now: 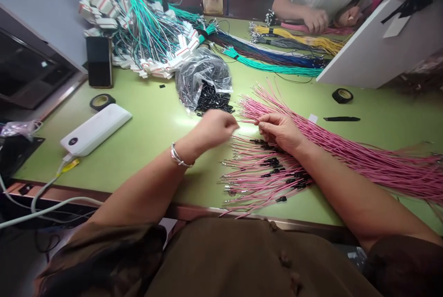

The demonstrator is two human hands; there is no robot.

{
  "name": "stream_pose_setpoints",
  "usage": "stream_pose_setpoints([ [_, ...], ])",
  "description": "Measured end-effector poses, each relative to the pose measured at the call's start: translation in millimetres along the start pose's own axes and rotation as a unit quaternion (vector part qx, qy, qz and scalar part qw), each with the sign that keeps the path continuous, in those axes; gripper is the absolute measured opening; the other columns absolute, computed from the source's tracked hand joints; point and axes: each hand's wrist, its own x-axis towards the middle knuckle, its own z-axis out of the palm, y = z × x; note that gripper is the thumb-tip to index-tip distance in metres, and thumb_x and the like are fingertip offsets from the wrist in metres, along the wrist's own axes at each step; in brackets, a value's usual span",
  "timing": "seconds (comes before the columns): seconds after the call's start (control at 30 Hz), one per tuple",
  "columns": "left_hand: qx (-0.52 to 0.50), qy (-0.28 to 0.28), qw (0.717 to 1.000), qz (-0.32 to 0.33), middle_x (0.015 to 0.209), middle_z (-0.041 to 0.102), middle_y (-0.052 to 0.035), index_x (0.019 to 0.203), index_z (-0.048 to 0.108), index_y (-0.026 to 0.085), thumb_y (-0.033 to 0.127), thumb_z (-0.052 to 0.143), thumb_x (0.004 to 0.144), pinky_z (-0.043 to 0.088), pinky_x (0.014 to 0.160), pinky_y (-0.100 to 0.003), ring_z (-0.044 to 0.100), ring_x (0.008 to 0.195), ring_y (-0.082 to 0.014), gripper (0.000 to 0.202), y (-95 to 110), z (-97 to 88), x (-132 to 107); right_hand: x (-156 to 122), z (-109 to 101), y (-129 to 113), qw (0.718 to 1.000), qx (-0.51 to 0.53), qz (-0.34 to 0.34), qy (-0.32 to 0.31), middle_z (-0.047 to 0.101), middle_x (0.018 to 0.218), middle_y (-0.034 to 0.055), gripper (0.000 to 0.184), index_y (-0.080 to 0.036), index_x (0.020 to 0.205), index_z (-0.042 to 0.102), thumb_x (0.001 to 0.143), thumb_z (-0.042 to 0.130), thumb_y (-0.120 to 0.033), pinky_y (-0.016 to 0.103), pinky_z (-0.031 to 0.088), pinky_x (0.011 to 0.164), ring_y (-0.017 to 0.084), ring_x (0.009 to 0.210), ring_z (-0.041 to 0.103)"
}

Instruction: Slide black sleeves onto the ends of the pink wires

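My left hand (217, 127), slightly blurred, is closed in a pinch just in front of the open plastic bag (187, 82) of small black connector pieces (212, 96). What its fingertips hold, if anything, cannot be made out. To its right, my right hand (277, 130) pinches a pink wire at the edge of a thick bundle of pink wires (311, 131). Below that hand lie several separate pink wires (242, 179) with metal ends, some carrying black pieces (273, 163).
Farther back are a heap of white connectors with teal wires (148, 29), a phone (99, 62) and more wire bundles (273, 64). A power bank (97, 131) and tape roll (102, 101) lie left; another tape roll (342, 95) lies right. A co-worker's hands (316, 20) work opposite.
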Motion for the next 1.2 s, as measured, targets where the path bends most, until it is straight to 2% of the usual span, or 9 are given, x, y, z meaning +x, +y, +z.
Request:
stream_pose_setpoints([
  [0.1, 0.060, 0.135, 0.983, -0.106, 0.063, 0.065, -0.0050, 0.066, 0.072, 0.021, 0.027, 0.067, 0.076, 0.046, 0.073, -0.034, 0.057, 0.066, -0.0195, 0.013, -30.8, -10.8, 8.1, 0.6, 2.6, 3.0, 1.000, 0.007, 0.018, 0.009, 0.053, 0.053, -0.0061, 0.028, -0.016, 0.081, 0.063, 0.066, 0.075, -0.036, 0.020, 0.023, 0.037, 0.004, 0.039, 0.035],
  [0.27, 0.134, 0.080, 0.979, -0.131, 0.062, 0.059, -0.0062, 0.061, 0.067, 0.020, 0.018, 0.067, 0.069, 0.046, 0.072, -0.037, 0.054, 0.065, -0.0220, 0.009, -58.5, -5.7, 17.0, 1.2, 6.0, 3.7, 0.999, -0.024, -0.015, 0.027, 0.046, 0.049, -0.0071, 0.019, -0.017, 0.065, 0.057, 0.062, 0.072, -0.029, 0.020, 0.021, 0.041, 0.004, 0.044, 0.033],
  [0.6, 0.172, 0.023, 0.982, -0.071, 0.089, 0.059, -0.0154, 0.081, 0.064, 0.016, 0.000, 0.050, 0.072, 0.044, 0.083, -0.039, 0.055, 0.089, -0.0295, 0.023, -36.9, 0.3, 9.8, 2.3, 7.2, 6.1, 0.995, -0.083, -0.043, 0.018, 0.057, 0.063, -0.0015, 0.023, -0.015, 0.071, 0.065, 0.066, 0.073, -0.037, 0.023, 0.033, 0.050, 0.008, 0.056, 0.046],
  [0.7, 0.098, 0.065, 0.989, -0.092, 0.084, 0.062, -0.0107, 0.088, 0.067, 0.016, 0.005, 0.053, 0.076, 0.044, 0.083, -0.038, 0.056, 0.084, -0.0254, 0.021, -32.5, -7.0, 12.8, 0.5, 6.1, 4.2, 0.995, -0.090, -0.044, 0.023, 0.057, 0.062, -0.0002, 0.033, -0.015, 0.077, 0.071, 0.072, 0.072, -0.047, 0.024, 0.034, 0.051, 0.010, 0.058, 0.049],
  [0.8, -0.074, 0.099, 0.985, -0.122, 0.076, 0.063, -0.0040, 0.102, 0.071, 0.016, 0.014, 0.059, 0.079, 0.046, 0.078, -0.034, 0.056, 0.072, -0.0178, 0.026, -25.7, -10.1, 13.7, -1.3, 5.4, 2.6, 0.994, -0.097, -0.043, 0.019, 0.051, 0.054, -0.0017, 0.035, -0.015, 0.076, 0.073, 0.074, 0.070, -0.050, 0.025, 0.033, 0.051, 0.010, 0.054, 0.045],
  [0.9, -0.305, 0.055, 0.939, -0.151, 0.067, 0.061, -0.0006, 0.100, 0.074, 0.015, 0.023, 0.067, 0.078, 0.048, 0.066, -0.029, 0.052, 0.057, -0.0110, 0.024, -16.0, -1.8, 11.9, -2.4, 5.8, 1.9, 0.993, -0.107, -0.039, 0.028, 0.048, 0.050, -0.0029, 0.029, -0.015, 0.068, 0.069, 0.074, 0.070, -0.044, 0.025, 0.031, 0.050, 0.008, 0.051, 0.040],
  [1.0, -0.492, 0.016, 0.849, -0.190, 0.067, 0.063, -0.0013, 0.084, 0.073, 0.013, 0.023, 0.079, 0.071, 0.048, 0.058, -0.025, 0.054, 0.055, -0.0084, 0.017, -8.8, 11.1, 11.7, -2.9, 7.1, 0.9, 0.993, -0.106, -0.044, 0.037, 0.048, 0.050, -0.0038, 0.024, -0.015, 0.063, 0.065, 0.072, 0.068, -0.037, 0.025, 0.029, 0.050, 0.007, 0.049, 0.036],
  [1.1, -0.579, 0.013, 0.775, -0.252, 0.070, 0.066, -0.0035, 0.077, 0.070, 0.010, 0.013, 0.083, 0.068, 0.052, 0.061, -0.022, 0.062, 0.060, -0.0082, 0.016, -6.5, 18.6, 13.9, -3.1, 8.8, -1.4, 0.990, -0.126, -0.050, 0.036, 0.048, 0.050, -0.0040, 0.022, -0.015, 0.059, 0.062, 0.070, 0.065, -0.034, 0.025, 0.028, 0.051, 0.007, 0.049, 0.035],
  [1.2, -0.614, 0.013, 0.736, -0.285, 0.071, 0.067, -0.0041, 0.078, 0.070, 0.008, 0.003, 0.075, 0.075, 0.055, 0.064, -0.019, 0.065, 0.060, -0.0074, 0.007, -6.3, 21.1, 15.2, -2.8, 10.0, -2.7, 0.986, -0.152, -0.048, 0.038, 0.047, 0.050, -0.0041, 0.022, -0.015, 0.057, 0.061, 0.068, 0.064, -0.035, 0.025, 0.027, 0.051, 0.007, 0.050, 0.034],
])
